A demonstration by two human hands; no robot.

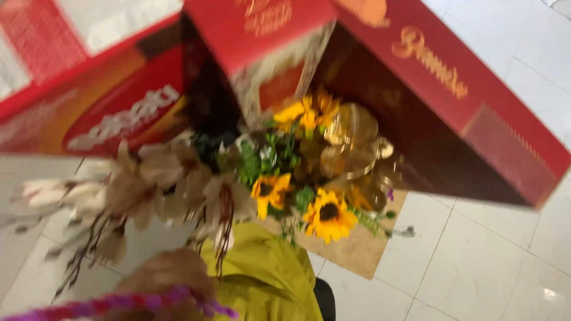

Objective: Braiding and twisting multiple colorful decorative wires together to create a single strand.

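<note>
I see my left hand (166, 276) clenched around pale flower stems (143, 190), blooms fanning up-left; the sunflowers (327, 217) sit right; my right hand is unseen.

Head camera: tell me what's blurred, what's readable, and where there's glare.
Head view: motion blur smears everything, worst on the pale flowers and the hand; the sunflowers and the gold vessels read best; the red box streaks; faint glare on the floor tiles.

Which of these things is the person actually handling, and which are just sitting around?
In hand: left hand by the pale flower spray; sunflower bunch close by.
Lying about: red cartons, gold metal pots, brown mat, tiled floor.
</note>
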